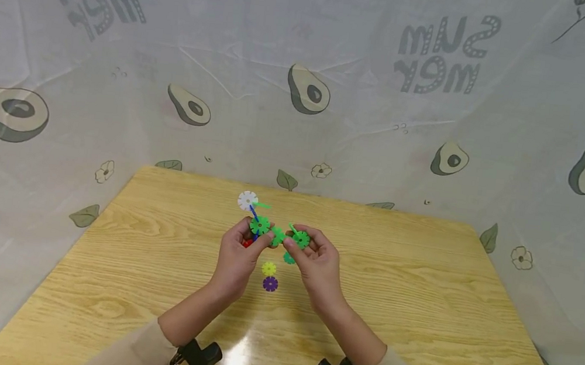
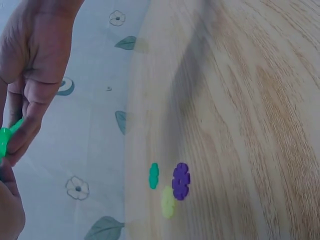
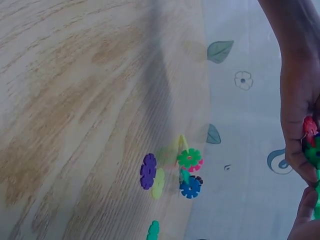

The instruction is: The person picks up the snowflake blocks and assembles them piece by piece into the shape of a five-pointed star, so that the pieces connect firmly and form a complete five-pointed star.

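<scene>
My left hand [image 1: 234, 259] pinches a string of slotted plastic discs, including a green disc [image 1: 260, 225] and a red disc [image 1: 248, 243] partly covered by fingers. A white disc [image 1: 248, 200] and a blue disc [image 1: 254, 212], seen edge-on, stand above that hand. Facing it, my right hand [image 1: 323, 268] grips another green disc [image 1: 301, 240], with a light green disc edge-on beside it. Between the thumbs sits a middle green disc [image 1: 277, 237], touched from both sides. Fingers hide where the discs join.
On the wooden table [image 1: 393, 286] below the hands lie a yellow disc [image 1: 269, 269], a purple disc [image 1: 270, 284] and a teal disc [image 1: 289, 258]. The right wrist view also shows a cluster with a blue disc [image 3: 190, 187]. A patterned cloth [image 1: 354, 141] hangs behind the table.
</scene>
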Action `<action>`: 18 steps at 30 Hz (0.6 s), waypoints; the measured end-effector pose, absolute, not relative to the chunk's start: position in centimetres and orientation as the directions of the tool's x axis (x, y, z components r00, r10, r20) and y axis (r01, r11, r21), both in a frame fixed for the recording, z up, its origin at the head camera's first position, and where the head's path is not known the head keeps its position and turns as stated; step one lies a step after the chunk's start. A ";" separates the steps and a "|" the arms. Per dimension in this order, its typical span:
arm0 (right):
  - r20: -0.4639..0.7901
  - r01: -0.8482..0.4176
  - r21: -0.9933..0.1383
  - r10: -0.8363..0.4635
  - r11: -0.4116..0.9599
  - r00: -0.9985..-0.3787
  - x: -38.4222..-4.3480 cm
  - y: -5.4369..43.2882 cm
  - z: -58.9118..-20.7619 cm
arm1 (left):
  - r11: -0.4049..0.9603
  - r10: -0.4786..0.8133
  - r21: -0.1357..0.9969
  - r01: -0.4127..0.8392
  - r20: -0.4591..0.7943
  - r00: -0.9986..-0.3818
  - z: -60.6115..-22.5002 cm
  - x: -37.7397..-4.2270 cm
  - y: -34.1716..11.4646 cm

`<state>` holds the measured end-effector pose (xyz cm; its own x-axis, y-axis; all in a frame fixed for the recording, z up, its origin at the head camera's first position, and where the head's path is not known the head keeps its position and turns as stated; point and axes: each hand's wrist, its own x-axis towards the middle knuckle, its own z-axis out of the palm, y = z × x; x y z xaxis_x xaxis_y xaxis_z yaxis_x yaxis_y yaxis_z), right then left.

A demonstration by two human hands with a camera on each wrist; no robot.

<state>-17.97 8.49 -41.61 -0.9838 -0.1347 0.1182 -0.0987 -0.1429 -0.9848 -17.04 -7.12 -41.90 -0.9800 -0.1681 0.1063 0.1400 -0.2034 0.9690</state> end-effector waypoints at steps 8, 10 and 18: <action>0.120 -0.104 -0.989 -0.158 -0.102 -0.980 -18.0 8.6 -41.6 | -0.167 -0.177 0.969 0.181 0.151 -0.973 -42.1 -17.1 -7.1; 0.123 -0.109 -0.990 -0.166 -0.093 -0.978 -18.0 8.7 -41.4 | -0.174 -0.164 0.969 0.173 0.145 -0.976 -42.2 -17.2 -7.2; 0.108 -0.098 -0.993 -0.179 -0.062 -0.978 -17.9 9.0 -41.2 | -0.223 -0.129 0.963 0.148 0.121 -0.984 -42.2 -17.4 -7.2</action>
<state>-17.94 8.99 -41.25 -0.9779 -0.1791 0.1081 -0.0984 -0.0622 -0.9932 -17.36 -7.23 -42.20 -0.9842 -0.1289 0.1212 0.1479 -0.2233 0.9635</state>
